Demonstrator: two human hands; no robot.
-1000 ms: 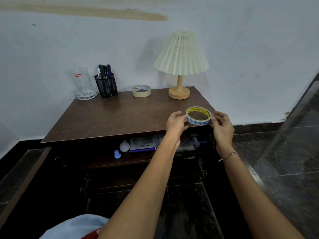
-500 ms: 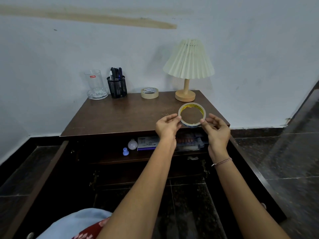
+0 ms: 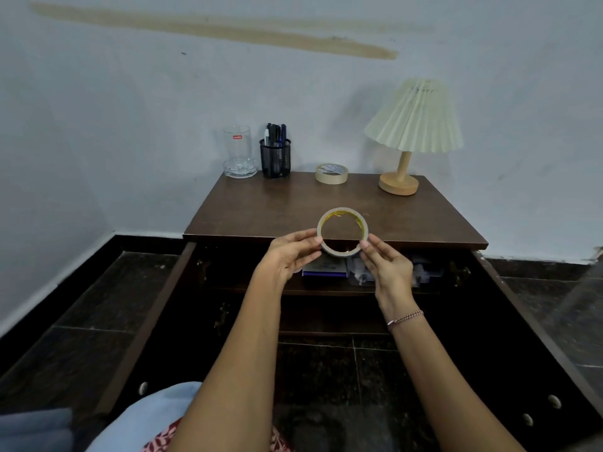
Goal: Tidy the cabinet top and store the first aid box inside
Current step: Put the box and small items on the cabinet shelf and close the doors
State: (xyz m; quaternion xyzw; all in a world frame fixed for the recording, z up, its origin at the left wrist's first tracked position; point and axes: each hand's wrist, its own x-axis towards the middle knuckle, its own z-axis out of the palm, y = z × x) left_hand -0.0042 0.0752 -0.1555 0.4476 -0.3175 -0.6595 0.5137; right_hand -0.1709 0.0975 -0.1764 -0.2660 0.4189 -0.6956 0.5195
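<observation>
Two grips clamped on one tape roll point(image 3: 342, 211): left hand point(image 3: 287, 259), right hand point(image 3: 386, 265); roll upright over cabinet top point(image 3: 261, 207) edge.

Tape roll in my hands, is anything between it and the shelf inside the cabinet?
No door blocks it: both brown cabinet doors stand open. Right behind the white tape roll, though, a purple-edged box and clear plastic items already occupy the inner shelf.
</observation>
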